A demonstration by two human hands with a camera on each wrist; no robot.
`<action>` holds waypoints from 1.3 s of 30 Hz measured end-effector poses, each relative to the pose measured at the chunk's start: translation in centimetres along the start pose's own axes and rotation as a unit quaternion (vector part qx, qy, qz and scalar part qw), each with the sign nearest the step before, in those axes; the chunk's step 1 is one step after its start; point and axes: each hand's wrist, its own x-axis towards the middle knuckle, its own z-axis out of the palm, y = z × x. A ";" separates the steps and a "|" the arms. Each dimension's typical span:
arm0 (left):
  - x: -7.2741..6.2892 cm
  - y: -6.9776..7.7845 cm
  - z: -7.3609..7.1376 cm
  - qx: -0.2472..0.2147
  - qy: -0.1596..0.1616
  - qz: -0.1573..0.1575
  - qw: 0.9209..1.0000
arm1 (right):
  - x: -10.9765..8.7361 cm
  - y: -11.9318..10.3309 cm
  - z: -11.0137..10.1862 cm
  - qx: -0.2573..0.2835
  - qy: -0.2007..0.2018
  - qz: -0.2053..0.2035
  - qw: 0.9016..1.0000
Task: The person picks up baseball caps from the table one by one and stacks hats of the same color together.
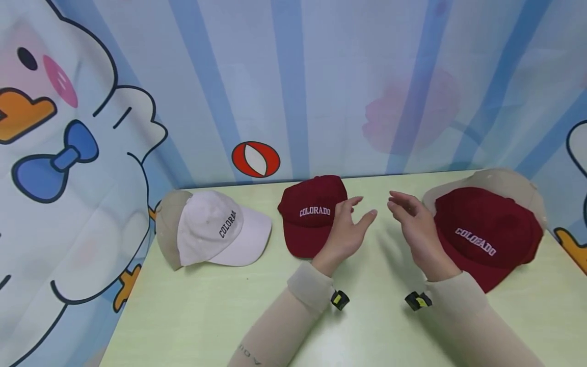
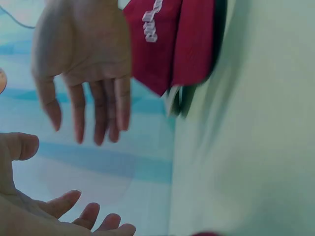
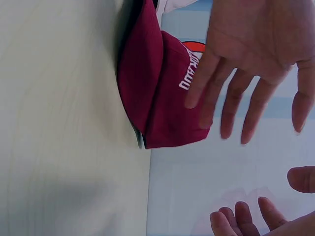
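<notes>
My left hand (image 1: 345, 232) hovers just right of a dark red cap (image 1: 306, 204) lettered COLORADO, overlapping its edge in the head view. Its fingers are loosely extended and hold nothing. Facing it, palm inward, my right hand (image 1: 419, 234) is raised over the table with relaxed fingers and nothing in them. To the right of that hand lies a second dark red cap (image 1: 486, 229), resting over a beige cap (image 1: 509, 183) that is partly hidden. In the left wrist view the right hand (image 2: 83, 59) shows spread fingers; the right wrist view shows the left hand (image 3: 256, 64) likewise.
On the left of the table (image 1: 192, 316), a white COLORADO cap (image 1: 208, 219) overlaps a beige cap (image 1: 168, 224). Behind the table hangs a blue striped cloth (image 1: 247, 71) printed with a large cartoon duck (image 1: 82, 214). Each sleeve cuff has a small black wrist device.
</notes>
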 end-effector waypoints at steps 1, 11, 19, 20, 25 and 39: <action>-0.1 0.0 0.5 -0.001 -0.004 -0.006 1.000 | -0.1 0.0 -0.3 -0.005 0.002 0.001 1.000; -0.4 -0.8 4.1 -0.076 -0.037 -0.092 0.992 | -1.5 0.5 -3.4 -0.042 0.029 -0.004 0.999; -1.1 -1.4 6.6 -0.165 -0.059 -0.129 0.976 | -3.0 1.5 -6.2 -0.085 0.051 -0.026 0.995; -1.2 -1.5 6.9 -0.178 -0.063 -0.135 0.973 | -3.2 1.7 -6.6 -0.093 0.054 -0.030 0.994; -1.6 -1.8 7.9 -0.226 -0.074 -0.167 0.957 | -4.2 2.0 -8.2 -0.140 0.065 -0.043 0.987; -2.3 -2.0 9.6 -0.249 -0.098 -0.189 0.945 | -5.2 1.2 -12.0 -0.238 0.225 -0.044 0.944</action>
